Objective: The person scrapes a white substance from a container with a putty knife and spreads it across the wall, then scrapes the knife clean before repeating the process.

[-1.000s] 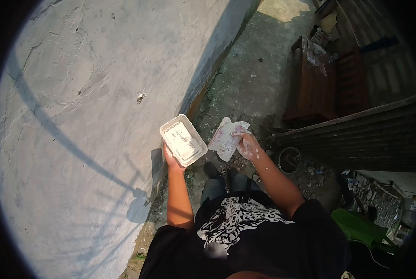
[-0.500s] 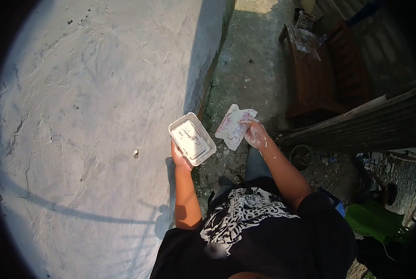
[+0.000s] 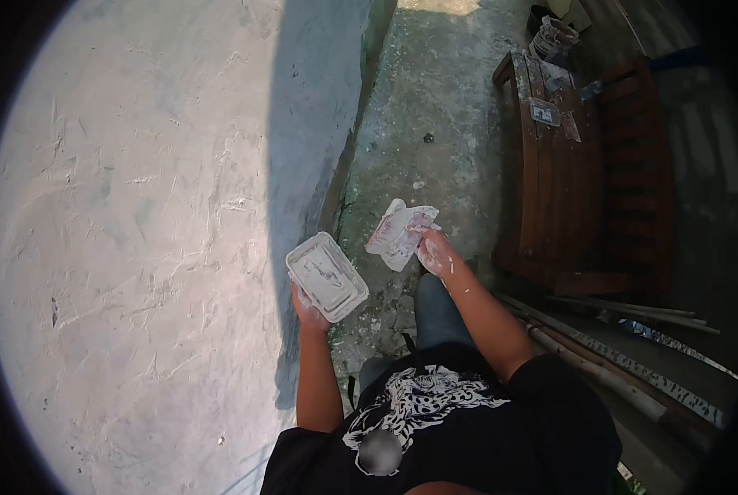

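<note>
Tray [image 3: 328, 276] rests in our left hand [image 3: 310, 312], which grasps it at its lower left side; the fingers beneath are hidden, so we cannot tell their exact placement. The tray is rectangular with rounded corners, its open face turned up towards us, and a whitish, paste-like coating covers the rim and inner floor. Our right hand [image 3: 436, 252] grips a thin, flat sheet [image 3: 397, 238] by its right-hand end, fingers closed over it. The sheet is irregular in outline, smeared white with pinkish streaks. We record white residue on both hands and a few spots on the right forearm. Tray and sheet are near each other but apart.

Nearer the body, we note a black shirt [image 3: 484, 429] with a white print and blue-grey trousers [image 3: 441, 313]. To the left stands a rough, pale wall [image 3: 138, 214], mostly sunlit, with a shaded strip along its right side. Stained concrete floor [image 3: 435, 107] runs between the wall and a wooden bench [image 3: 554, 198]. On the bench we observe a clear plastic container [image 3: 544, 112] and, just beside it, a flat pinkish piece [image 3: 570, 127]. A white-smeared bucket [image 3: 554, 40] stands near the bench's far end. A slatted wooden seat [image 3: 633, 177] adjoins the bench on the right; long poles [image 3: 608, 371] lie slantwise at lower right.
</note>
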The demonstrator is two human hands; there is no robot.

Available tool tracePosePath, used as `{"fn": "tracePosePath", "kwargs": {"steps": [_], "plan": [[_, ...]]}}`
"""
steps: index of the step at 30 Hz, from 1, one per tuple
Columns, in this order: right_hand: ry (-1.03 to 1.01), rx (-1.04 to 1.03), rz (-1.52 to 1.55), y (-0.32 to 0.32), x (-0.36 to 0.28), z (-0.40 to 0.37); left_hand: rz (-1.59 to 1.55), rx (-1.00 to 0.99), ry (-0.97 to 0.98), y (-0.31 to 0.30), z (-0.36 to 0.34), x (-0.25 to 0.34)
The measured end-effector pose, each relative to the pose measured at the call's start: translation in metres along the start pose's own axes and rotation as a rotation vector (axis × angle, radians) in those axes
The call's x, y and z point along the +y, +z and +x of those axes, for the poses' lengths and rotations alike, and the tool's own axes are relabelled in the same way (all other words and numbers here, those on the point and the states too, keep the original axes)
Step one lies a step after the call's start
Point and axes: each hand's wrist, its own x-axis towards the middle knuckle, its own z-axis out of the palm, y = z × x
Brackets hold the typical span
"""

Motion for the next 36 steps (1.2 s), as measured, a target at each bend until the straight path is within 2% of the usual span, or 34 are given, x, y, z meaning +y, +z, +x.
{"fn": "tracePosePath", "kwargs": {"steps": [6, 8, 15, 18, 21, 24, 26, 31, 34, 36], "plan": [[0.03, 0.011, -0.129, 0.046, -0.136, 0.065, 0.017, -0.029, -0.027, 0.124, 0.079, -0.009], [-0.022, 0.089, -0.166, 0.074, -0.169, 0.084, 0.025, -0.035, -0.033, 0.155, 0.103, -0.008], [0.011, 0.077, -0.032, 0.125, -0.214, 0.163, 0.043, 0.046, -0.06, 0.224, 0.171, 0.015], [-0.061, 0.086, 0.007, 0.17, -0.244, 0.186, -0.036, 0.0, -0.071, 0.256, 0.219, 0.023], [-0.072, 0.084, -0.043, 0.191, -0.266, 0.212, -0.058, -0.069, -0.11, 0.291, 0.253, 0.031], [-0.102, 0.023, -0.051, 0.211, -0.3, 0.24, -0.015, -0.045, -0.094, 0.33, 0.288, 0.042], [-0.091, 0.059, -0.067, 0.227, -0.323, 0.269, -0.007, -0.022, -0.108, 0.358, 0.316, 0.049], [-0.089, 0.067, -0.111, 0.225, -0.375, 0.349, -0.001, -0.045, -0.122, 0.396, 0.399, 0.044], [-0.031, 0.059, -0.307, 0.196, -0.382, 0.442, -0.051, 0.033, -0.118, 0.392, 0.462, 0.032], [-0.014, 0.123, -0.546, 0.181, -0.392, 0.505, -0.029, 0.103, -0.088, 0.393, 0.502, 0.017]]}}
